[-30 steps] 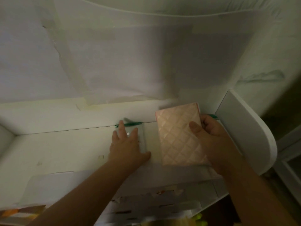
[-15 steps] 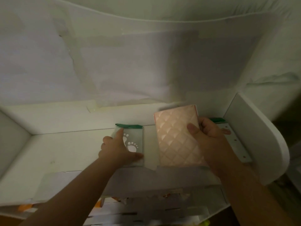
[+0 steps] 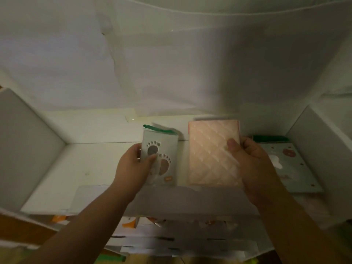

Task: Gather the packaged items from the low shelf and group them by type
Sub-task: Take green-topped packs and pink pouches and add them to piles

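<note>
My left hand (image 3: 133,166) grips a small pale packet (image 3: 163,155) printed with two footprints and topped by a green strip, held over the white shelf (image 3: 80,168). Its thumb lies across the packet's front. My right hand (image 3: 249,161) holds a larger pink quilted packet (image 3: 209,155) by its right edge, thumb on the front. The two packets hang side by side with a narrow gap between them. A flat pale green packet (image 3: 293,168) with small dots and a green top edge lies on the shelf to the right, partly hidden by my right hand.
The shelf is a white compartment with side walls at left (image 3: 24,149) and right (image 3: 323,145) and a white sheet (image 3: 171,63) behind. Below the front edge, a lower level (image 3: 181,235) holds several white packages with orange marks.
My left hand has picked the footprint packet up off the shelf and turned it to face me. The pink packet stayed in my right hand. The view shifted, revealing the green packet at right.
</note>
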Demonstrator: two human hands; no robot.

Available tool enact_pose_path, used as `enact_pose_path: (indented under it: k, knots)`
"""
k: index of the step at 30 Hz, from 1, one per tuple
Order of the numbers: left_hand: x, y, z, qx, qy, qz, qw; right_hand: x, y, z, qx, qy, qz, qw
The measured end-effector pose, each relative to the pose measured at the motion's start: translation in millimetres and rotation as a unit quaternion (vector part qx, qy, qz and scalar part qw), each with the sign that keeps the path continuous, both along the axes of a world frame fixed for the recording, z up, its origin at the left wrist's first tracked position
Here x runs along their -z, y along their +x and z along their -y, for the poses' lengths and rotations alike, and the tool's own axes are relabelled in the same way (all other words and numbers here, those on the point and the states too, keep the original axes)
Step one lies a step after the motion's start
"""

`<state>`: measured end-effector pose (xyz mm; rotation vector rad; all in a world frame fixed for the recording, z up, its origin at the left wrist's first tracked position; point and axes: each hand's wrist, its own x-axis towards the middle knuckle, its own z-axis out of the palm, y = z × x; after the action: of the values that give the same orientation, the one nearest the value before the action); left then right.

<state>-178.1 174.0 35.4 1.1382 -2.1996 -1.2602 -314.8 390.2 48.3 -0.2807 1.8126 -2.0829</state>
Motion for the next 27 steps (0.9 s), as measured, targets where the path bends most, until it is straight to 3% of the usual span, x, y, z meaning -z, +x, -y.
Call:
enact_pose_path:
  k: [4,13,22,27]
  knots:
    - [-8,21,5,-0.025,0.059,-0.058,0.996,-7,14,9,-0.008,-0.058,0.044,0.997]
    - [-36,85,21,-0.038,0.033,-0.121,0.991,-25,76,36,-0.045,-0.058,0.024,0.997]
    - [-70,213,52,-0.042,0.053,-0.183,0.981,-43,190,77,-0.058,-0.044,-0.020,0.997]
    - [-76,297,77,-0.030,0.052,-0.225,0.973,-46,266,105,-0.062,-0.058,-0.001,0.996]
